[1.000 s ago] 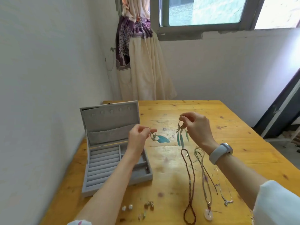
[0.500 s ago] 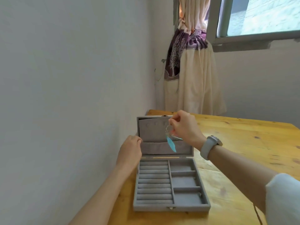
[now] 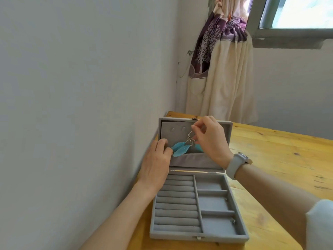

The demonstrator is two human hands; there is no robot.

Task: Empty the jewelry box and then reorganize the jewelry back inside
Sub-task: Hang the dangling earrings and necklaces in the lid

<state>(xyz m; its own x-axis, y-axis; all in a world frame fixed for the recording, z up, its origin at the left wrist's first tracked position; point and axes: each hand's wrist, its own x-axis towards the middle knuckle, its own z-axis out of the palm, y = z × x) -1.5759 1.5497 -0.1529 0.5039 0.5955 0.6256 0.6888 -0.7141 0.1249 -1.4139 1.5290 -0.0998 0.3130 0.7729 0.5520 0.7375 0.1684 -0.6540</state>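
A grey velvet jewelry box (image 3: 223, 235) lies open on the wooden table (image 3: 281, 152), its lid upright against the wall side. The tray holds ring rolls on the left and three bare compartments on the right. My right hand (image 3: 210, 139) pinches the metal top of a blue feather earring (image 3: 182, 147) against the lid's earring panel (image 3: 169, 131). My left hand (image 3: 156, 161) holds the panel's left edge, fingertips touching the feathers. A pocket (image 3: 196, 160) runs along the lid's lower part.
A white wall runs close along the box's left side. A cream and purple curtain (image 3: 221, 73) hangs behind the table's far corner under a window (image 3: 297, 13). A grey watch (image 3: 236, 165) is on my right wrist.
The view swung left from the necklaces on the table toward the box. Both hands rose to the lid's panel, and the earring now hangs higher, against the panel's holes.
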